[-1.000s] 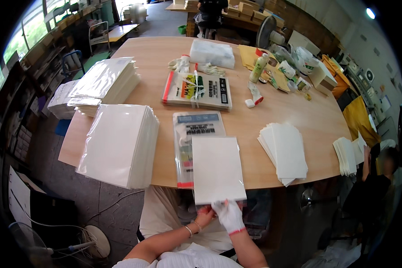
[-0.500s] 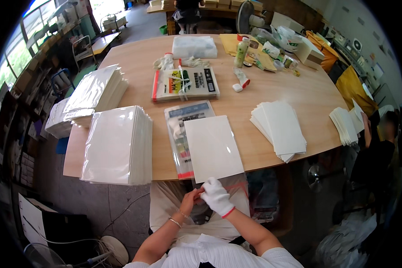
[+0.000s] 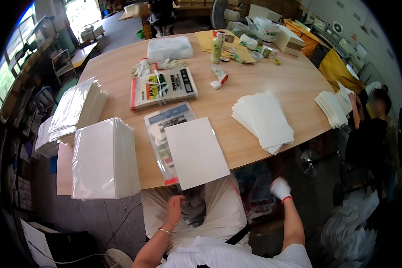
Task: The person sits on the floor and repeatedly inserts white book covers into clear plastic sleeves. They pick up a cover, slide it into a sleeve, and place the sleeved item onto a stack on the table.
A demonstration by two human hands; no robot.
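Note:
My left hand (image 3: 175, 208), bare with a bracelet at the wrist, hovers over my lap just below the table edge. Its fingers look loosely stretched, with nothing visible in them. Out to the right, past my thigh, my right hand (image 3: 280, 188) wears a white glove with a red cuff; motion blur hides its fingers. A white sheet (image 3: 197, 154) lies at the table's front edge, its upper surface bare. Partly under it is a printed clear plastic bag (image 3: 160, 151) with a red strip. A thin red line (image 3: 235, 185) shows across my right thigh.
Tall stacks of plastic-sleeved white sheets (image 3: 94, 161) stand at the left. Fanned white cards (image 3: 265, 120) lie to the right. Behind are a tied bundle of printed bags (image 3: 163, 89), gloves (image 3: 140, 68) and a bottle (image 3: 217, 48). A person in black (image 3: 375, 129) sits at the right.
My hands have parted: the gloved right one swung away to the right, and the left one moved slightly left. The whole view has shifted, so the table things appear further left.

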